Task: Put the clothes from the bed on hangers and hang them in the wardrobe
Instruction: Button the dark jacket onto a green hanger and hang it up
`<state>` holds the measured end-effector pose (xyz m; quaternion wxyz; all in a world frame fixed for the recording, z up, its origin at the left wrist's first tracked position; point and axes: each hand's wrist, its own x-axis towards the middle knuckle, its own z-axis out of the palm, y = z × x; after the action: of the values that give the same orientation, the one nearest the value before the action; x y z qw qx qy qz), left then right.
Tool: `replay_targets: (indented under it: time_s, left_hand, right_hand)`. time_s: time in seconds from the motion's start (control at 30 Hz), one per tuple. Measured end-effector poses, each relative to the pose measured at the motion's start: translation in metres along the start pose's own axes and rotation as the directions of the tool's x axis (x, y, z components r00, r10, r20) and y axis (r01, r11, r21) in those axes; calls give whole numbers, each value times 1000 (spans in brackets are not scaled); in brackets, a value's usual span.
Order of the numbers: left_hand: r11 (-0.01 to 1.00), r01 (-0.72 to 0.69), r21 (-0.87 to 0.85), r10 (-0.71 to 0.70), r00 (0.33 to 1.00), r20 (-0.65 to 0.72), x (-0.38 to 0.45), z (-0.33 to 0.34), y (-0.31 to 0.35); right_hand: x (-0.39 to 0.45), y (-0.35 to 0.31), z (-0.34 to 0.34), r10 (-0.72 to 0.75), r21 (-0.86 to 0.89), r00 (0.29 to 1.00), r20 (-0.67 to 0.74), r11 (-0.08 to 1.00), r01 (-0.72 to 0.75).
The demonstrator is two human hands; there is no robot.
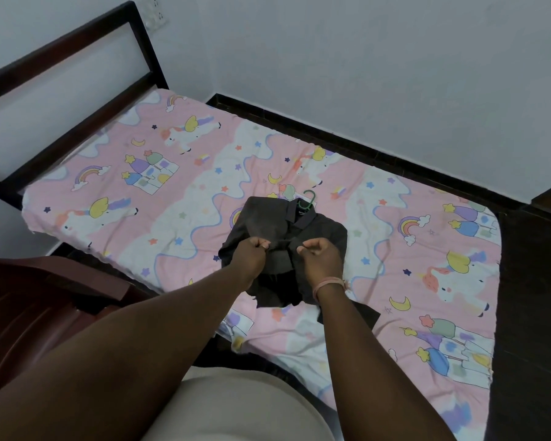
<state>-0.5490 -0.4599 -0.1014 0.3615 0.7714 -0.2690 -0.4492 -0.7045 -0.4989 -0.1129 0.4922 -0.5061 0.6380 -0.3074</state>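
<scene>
Pinching the shirt [277, 224] front, both hands [283, 253].

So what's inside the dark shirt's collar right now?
A green hanger hook sticks out of the dark shirt at its collar. The rest of the hanger is covered by fabric. Both hands, left hand and right hand, pinch the shirt front.

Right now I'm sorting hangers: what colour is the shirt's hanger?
Green hanger, head view.

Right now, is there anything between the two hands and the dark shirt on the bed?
Nothing visible. The left hand and the right hand both already pinch the front of the dark shirt, which lies on the bed with a green hanger hook showing at its collar. The wardrobe is not in view.
</scene>
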Motion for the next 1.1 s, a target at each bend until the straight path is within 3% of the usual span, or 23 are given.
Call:
replay_targets:
  time_s: [0.17, 0.27, 0.4, 0.5, 0.57, 0.67, 0.73, 0.83, 1.1]
  left_hand:
    - [979, 72, -190, -48, 991, 125, 9, -9, -9]
    - [958, 149, -244, -82, 961, 264, 22, -12, -18]
    - [985, 142, -102, -121, 975, 184, 42, -13, -18]
    - [967, 250, -45, -242, 960, 141, 68, -14, -10]
    - [940, 322, -110, -311, 945, 102, 86, -17, -5]
    - [937, 321, -137, -315, 947, 64, 102, -18, -9]
    - [888, 384, -253, -371, 923, 97, 102, -12, -18]
    - [803, 482, -351, -445, 876, 185, 103, -4, -30]
    - [811, 511, -283, -504, 857, 102, 166, 36, -60]
  right_hand:
    - [1, 2, 25, -71, -47, 987, 144, 996, 79]
    - [7, 5, 35, -24, -67, 985, 172, 997, 36]
    - [16, 13, 46, 60, -100, 991, 124, 994, -47]
    - [27, 7, 53, 104, -184, 990, 96, 979, -85]
    - [35, 0, 60, 125, -256, 988, 96, 962, -97]
    - [40, -2, 75, 149, -395, 978, 147, 915, -80]
    - [39, 4, 88, 173, -460, 969, 177, 885, -74]
    - [31, 11, 97, 234, -436, 954, 188, 890, -132]
    - [83, 63, 99, 338, -419, 940, 42, 860, -291]
